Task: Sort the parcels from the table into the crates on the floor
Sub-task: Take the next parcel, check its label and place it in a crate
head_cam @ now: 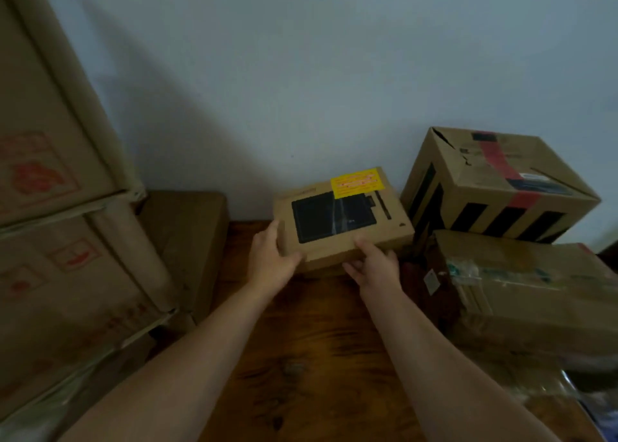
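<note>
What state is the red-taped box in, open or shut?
Shut: the red-taped box has its top flaps down under the tape, though torn near one corner.

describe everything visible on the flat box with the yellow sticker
A flat brown cardboard box, printed with a black rectangle and a yellow sticker at its far right corner. It sits at the far end of the wooden table, near the wall. The left hand grips its near left corner, the right hand its near edge.

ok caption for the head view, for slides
Left hand and right hand grip a flat box with a yellow sticker at the far end of a wooden table, beside a taped box.
</note>
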